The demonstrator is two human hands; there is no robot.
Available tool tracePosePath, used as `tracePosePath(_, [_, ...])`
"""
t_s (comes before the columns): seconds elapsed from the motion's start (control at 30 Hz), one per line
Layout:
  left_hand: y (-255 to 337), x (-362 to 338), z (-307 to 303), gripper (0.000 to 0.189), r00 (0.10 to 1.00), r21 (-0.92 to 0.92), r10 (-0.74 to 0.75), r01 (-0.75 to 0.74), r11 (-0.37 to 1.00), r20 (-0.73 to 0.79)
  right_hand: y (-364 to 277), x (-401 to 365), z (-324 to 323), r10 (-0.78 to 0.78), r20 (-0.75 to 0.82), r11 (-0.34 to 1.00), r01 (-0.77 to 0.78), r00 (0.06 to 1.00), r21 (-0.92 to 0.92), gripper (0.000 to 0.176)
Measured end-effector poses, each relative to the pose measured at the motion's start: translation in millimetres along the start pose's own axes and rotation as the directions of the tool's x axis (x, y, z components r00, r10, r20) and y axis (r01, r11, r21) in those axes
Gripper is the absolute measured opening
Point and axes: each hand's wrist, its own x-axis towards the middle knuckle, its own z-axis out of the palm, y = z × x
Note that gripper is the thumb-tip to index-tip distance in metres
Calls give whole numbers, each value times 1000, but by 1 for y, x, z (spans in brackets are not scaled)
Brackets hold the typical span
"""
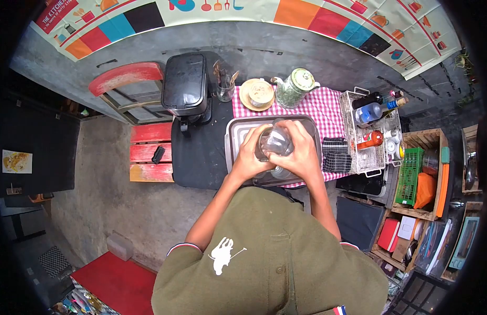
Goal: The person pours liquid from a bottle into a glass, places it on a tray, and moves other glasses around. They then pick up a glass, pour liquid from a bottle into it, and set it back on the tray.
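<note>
Over the tray, my left hand and my right hand come close together, fingers curled. Between them is clear drinking glassware; one glass lies against my right palm and fingers. A rounded, darker glass edge shows just inside my left fingers. Whether these are two separate glasses I cannot tell. Below my thumbs, more clear glass shows near the tray's front side. My fingers hide much of what they hold.
Behind the tray stand a cup on a saucer and a green patterned teapot. A black bin-like appliance is at left, beside a utensil jar. At right sit a folded dark cloth and a wire rack of bottles.
</note>
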Motion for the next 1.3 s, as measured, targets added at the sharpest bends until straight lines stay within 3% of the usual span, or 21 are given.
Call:
tracePosePath(0.63, [-3,-4,6,89,999,-2,-28,28,1000,40,1,-3,-8,117,95,990,-108,989,-95,61])
tracePosePath(1.03, [-13,-10,9,96,987,-61,-144,148,987,67,-9,3,-20,245,158,967,-229,956,-116,61])
tracePosePath(1.3, [-19,-12,11,98,985,-91,-152,159,983,79,-8,8,-19,275,122,958,-261,954,-116,65])
